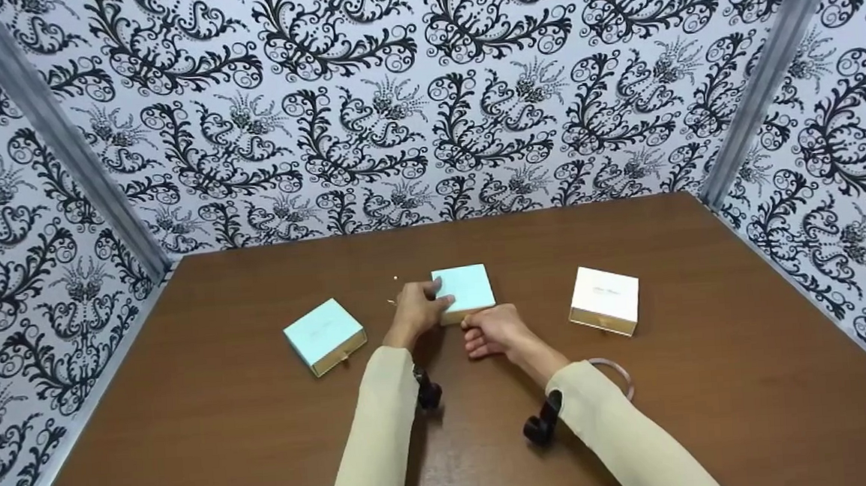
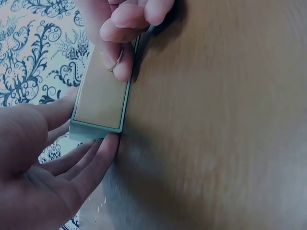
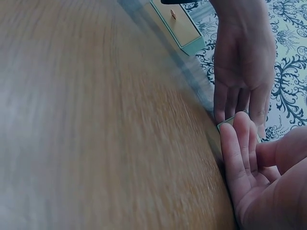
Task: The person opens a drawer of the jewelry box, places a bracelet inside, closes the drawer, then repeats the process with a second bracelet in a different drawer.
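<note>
A light-blue drawer box (image 1: 467,286) with a gold front lies at the middle of the table. My left hand (image 1: 416,308) grips its left end, thumb over the top and fingers along the side. In the left wrist view the gold drawer front (image 2: 100,98) sits flush in its blue sleeve. My right hand (image 1: 497,331) is at that front, its thumb and forefinger pinching the small pull tab (image 2: 115,64) there. The remaining fingers of this hand are loosely curled. In the right wrist view my fingers hide most of the box.
Another light-blue drawer box (image 1: 326,336) stands to the left, its pull tab facing me. To the right is a white drawer box (image 1: 606,300). A pale ring-shaped band (image 1: 621,373) lies by my right sleeve. A tiny white speck (image 1: 395,278) shows behind my left hand.
</note>
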Demonstrator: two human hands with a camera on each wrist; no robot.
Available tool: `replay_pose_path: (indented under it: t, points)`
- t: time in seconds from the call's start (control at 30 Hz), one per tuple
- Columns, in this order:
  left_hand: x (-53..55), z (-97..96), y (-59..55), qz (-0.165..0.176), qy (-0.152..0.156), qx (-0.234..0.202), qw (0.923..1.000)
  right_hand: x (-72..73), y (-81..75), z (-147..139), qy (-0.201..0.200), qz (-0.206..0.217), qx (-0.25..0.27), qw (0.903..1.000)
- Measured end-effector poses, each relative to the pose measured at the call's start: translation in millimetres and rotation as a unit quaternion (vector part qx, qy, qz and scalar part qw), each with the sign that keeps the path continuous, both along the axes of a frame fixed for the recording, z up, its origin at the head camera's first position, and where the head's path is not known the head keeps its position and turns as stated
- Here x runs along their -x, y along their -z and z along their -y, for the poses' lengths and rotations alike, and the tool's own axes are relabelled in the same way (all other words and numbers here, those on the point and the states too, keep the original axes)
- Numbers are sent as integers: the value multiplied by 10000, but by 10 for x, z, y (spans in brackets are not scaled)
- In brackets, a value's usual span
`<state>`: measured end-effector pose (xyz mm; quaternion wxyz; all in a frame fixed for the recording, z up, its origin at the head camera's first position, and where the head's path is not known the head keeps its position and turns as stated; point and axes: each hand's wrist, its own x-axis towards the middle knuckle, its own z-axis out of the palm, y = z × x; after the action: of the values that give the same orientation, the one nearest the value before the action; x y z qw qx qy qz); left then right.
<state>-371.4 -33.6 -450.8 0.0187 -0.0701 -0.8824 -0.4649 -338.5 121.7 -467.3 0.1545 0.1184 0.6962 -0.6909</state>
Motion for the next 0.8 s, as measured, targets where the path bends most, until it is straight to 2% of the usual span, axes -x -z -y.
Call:
replay_pose_path:
  t: [0.2,0.47,0.6,0.8]
  points:
    - [-5,-2,5,25,-73,-30,10000,-2,-18,-4,-98,21,-33,9999]
    - [-24,-72,-8,-32,-418,-221,9989,-33,-86,-125,-456,36,-63,9989]
    - [-46,-109,-30,-234,-616,-75,9978,-86,-163,-266,-613,-92,-149,9980]
    - [-110,-161,-62,-654,-910,177,9935,-170,-323,-549,-714,-537,-681,9937]
